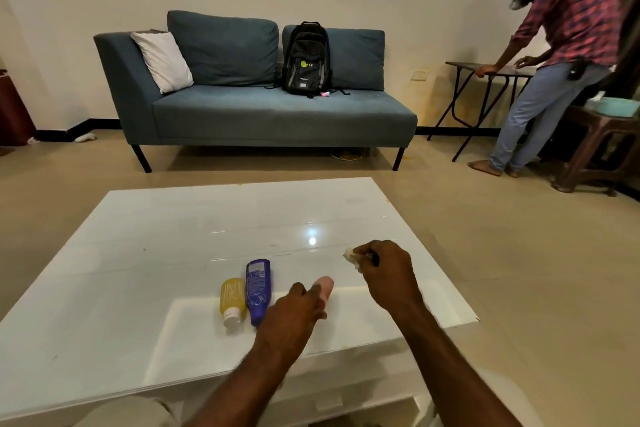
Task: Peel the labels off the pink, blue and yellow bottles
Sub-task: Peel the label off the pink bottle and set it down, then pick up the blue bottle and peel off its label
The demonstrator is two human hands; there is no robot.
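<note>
Three bottles lie side by side on the white glossy table (173,225). The yellow bottle (231,295) with a white cap is leftmost. Touching its right side is the blue bottle (258,284), with a printed label facing up. My left hand (294,315) grips the pink bottle (325,286), whose far end sticks out past my fingers. To the right, above the table, my right hand (384,274) pinches a crumpled pale piece of label (351,255).
A blue sofa (256,114) with a black backpack (306,59) stands across the floor behind the table. At the far right a person (568,45) bends over a small folding table (485,69), next to a brown stool (595,142).
</note>
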